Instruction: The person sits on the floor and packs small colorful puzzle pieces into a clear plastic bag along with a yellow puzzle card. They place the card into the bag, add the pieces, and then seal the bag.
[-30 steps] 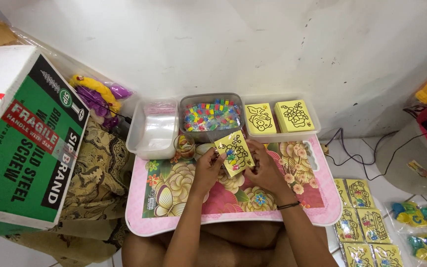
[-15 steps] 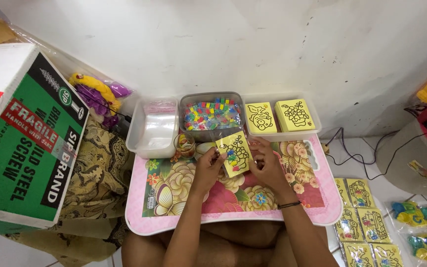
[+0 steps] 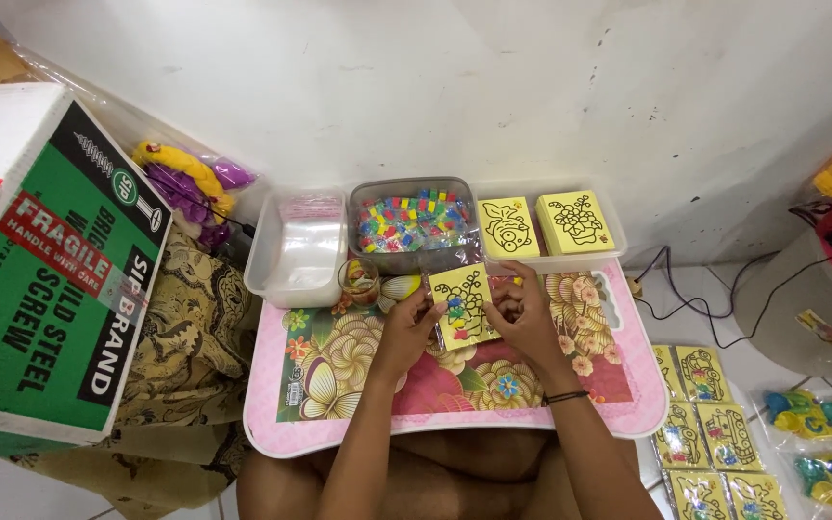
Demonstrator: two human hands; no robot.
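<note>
1. Head view, centre of the frame: my left hand (image 3: 404, 327) and right hand (image 3: 522, 318) both grasp the yellow card (image 3: 461, 304) by its edges, fingers pinched on it above the floral worktop (image 3: 339, 385).
2. Against half a second ago, the card sits a touch higher and more upright; my right fingers have slid up its right edge.
3. Bead tub (image 3: 414, 223) and spare cards (image 3: 541, 226) lie beyond, unmoved.
</note>
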